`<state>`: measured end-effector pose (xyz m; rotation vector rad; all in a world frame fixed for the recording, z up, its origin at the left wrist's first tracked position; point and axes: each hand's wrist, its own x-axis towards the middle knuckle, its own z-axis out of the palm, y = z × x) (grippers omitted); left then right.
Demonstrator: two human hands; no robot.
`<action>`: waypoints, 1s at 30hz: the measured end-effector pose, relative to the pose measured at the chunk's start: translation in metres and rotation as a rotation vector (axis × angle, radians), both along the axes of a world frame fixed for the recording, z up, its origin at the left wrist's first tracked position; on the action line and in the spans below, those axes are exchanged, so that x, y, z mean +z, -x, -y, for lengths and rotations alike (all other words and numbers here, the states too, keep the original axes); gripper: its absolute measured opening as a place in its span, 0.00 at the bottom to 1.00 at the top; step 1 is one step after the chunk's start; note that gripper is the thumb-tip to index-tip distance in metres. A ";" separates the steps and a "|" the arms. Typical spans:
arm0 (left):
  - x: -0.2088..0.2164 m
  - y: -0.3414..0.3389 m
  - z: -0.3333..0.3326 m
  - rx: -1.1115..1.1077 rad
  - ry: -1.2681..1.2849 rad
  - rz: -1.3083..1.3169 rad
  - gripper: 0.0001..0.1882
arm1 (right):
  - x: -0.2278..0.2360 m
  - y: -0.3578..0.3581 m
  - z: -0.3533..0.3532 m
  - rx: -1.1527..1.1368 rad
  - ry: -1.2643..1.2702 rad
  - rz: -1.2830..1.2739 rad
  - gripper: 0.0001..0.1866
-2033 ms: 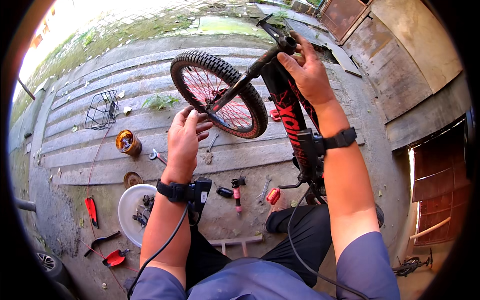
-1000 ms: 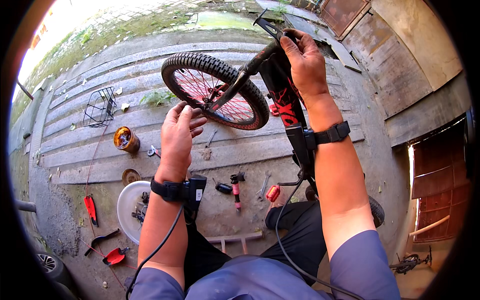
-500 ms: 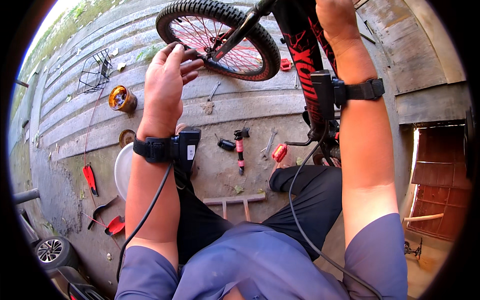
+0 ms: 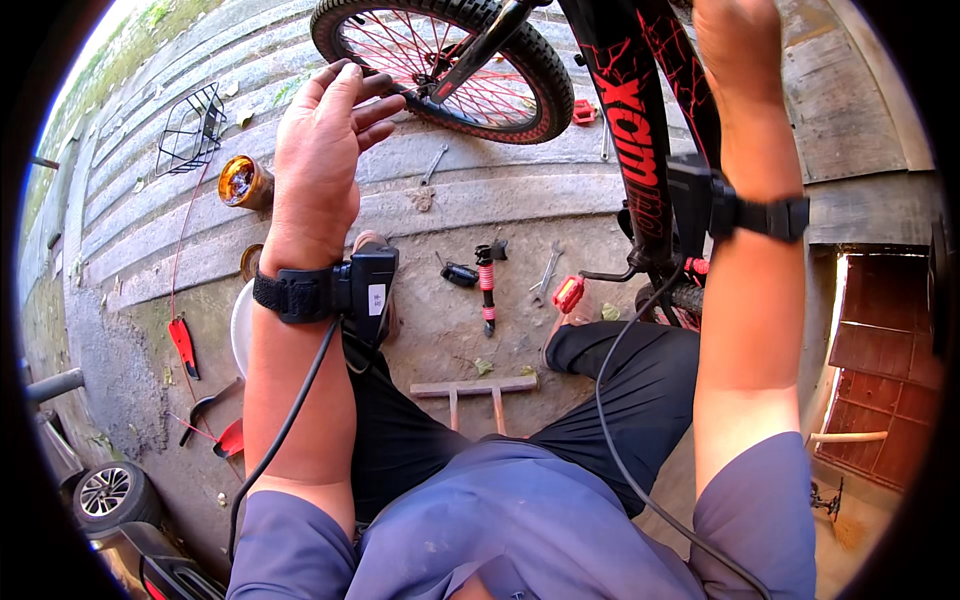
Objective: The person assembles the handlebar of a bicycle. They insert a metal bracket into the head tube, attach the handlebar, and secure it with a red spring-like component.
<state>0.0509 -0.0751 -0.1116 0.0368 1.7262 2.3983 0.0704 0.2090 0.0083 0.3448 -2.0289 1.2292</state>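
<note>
Evidently the step in hand was handling the front end of the black bicycle (image 4: pixel 630 115) with thick, red-patterned tubes, whose frame slanted down from the upper edge to just right of the frame's centre. Its front wheel (image 4: pixel 432 72), with a knobbly black tyre and red spokes, leaned out across the upper middle. Beside that wheel, the bare left hand (image 4: pixel 322 140) hung palm inward in the upper left, fingers loosely spread and slightly bent, with nothing seen in them; whether the fingertips touched the tyre could not be told. At the upper right edge, the bare right hand (image 4: pixel 742 40) was raised beside the tubes, but its fingers were hidden or cut off, so their grip could not be told. The next move seemed to call for a sure hold on the frame by the right hand, with the left steadying the wheel and kept clear of the spokes. Lower down at centre lay a grey metal stand (image 4: pixel 475 387), then, in smaller sizes, a red-and-black cylindrical shock absorber (image 4: pixel 487 285) near the middle and a slim silver wrench (image 4: pixel 547 272) just right of it.
</note>
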 end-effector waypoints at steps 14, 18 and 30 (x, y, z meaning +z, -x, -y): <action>0.005 -0.014 0.017 0.059 0.015 -0.029 0.17 | -0.229 -0.123 0.059 0.267 0.206 1.128 0.13; 0.007 -0.016 0.018 0.079 0.014 -0.047 0.16 | -0.341 -0.138 0.050 0.090 0.002 1.253 0.24; 0.009 -0.020 0.037 0.069 0.088 -0.032 0.23 | -0.491 -0.175 0.072 -0.160 0.187 1.659 0.42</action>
